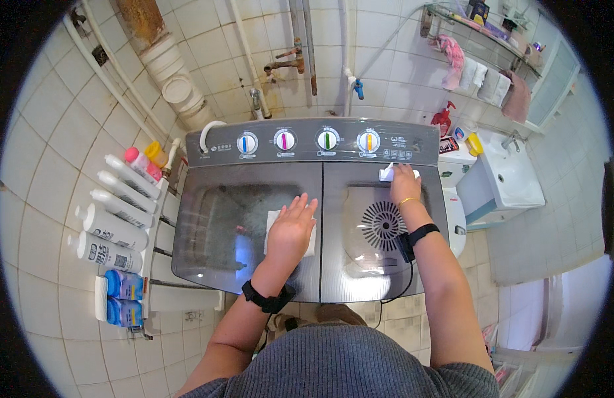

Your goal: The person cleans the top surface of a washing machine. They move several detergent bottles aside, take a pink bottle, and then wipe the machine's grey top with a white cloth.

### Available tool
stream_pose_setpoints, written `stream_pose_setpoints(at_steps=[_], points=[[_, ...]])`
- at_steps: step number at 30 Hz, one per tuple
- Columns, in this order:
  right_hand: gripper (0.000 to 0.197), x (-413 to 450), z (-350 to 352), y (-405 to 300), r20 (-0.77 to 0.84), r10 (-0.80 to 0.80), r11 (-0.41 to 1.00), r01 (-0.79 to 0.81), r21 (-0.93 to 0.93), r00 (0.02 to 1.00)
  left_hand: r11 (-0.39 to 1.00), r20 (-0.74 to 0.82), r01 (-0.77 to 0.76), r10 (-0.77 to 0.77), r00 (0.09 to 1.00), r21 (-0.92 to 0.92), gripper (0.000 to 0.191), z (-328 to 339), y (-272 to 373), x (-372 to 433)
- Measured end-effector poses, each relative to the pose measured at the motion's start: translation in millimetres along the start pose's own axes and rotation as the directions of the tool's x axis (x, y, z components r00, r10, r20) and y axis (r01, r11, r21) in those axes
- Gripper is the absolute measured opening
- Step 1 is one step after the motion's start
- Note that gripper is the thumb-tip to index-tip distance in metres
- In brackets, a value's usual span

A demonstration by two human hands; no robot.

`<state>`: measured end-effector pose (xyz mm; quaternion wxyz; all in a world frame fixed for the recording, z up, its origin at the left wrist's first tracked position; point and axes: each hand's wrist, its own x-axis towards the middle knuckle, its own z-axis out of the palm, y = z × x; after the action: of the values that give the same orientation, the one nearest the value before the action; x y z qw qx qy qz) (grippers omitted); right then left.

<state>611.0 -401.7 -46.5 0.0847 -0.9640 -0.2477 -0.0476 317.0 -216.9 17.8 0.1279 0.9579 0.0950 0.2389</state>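
Note:
A twin-tub washing machine [247, 214] with dark translucent lids fills the space before me. My left hand [290, 226] lies flat, fingers stretched out, over a folded white cloth or paper wipe [270, 244] on the left lid, near the seam between the lids. Part of that wipe is hidden under the palm. At the back of the right lid, just below the control panel [307, 144], my right hand [405, 181] grips a crumpled white wipe [385, 174]. A round slotted vent [385, 225] shows beneath the right lid, by my right wrist.
White bottles [113, 234] and blue tubs [124, 298] stand on a narrow rack at left. Behind the panel are a rusty tap [292, 64] and a blue-handled valve [358, 89]. A washbasin [521, 181] and toilet [455, 219] are at right. A black cable [411, 278] hangs from my right wrist.

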Motion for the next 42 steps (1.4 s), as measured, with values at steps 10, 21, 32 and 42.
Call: stream_pose_setpoints(at_steps=[10, 21, 32, 42], points=[[0.035, 10.0, 1.1, -9.6, 0.055, -0.025, 0.996, 0.029, -0.083, 0.998, 1.000, -0.031, 0.025, -0.025, 0.999, 0.013, 0.047, -3.9, -5.7, -0.4], [0.035, -35.3, -43.2, -89.3, -0.134, -0.291, 0.953, 0.299, 0.044, 0.947, 0.999, -0.050, 0.022, -0.024, 0.998, -0.029, 0.047, -14.0, -18.0, -10.8], [0.026, -118.2, -85.5, -235.3, -0.237, -0.737, 0.589, 0.773, 0.234, 0.633, 0.994, -0.101, 0.092, -0.098, 0.990, -0.062, 0.059, -69.8, -47.5, -44.8], [0.035, -176.5, -105.3, -367.4, -0.288, -0.835, 0.368, 0.865, 0.341, 0.469, 0.968, -0.326, 0.247, -0.250, 0.912, -0.051, 0.043, -163.4, -112.3, -133.9]])
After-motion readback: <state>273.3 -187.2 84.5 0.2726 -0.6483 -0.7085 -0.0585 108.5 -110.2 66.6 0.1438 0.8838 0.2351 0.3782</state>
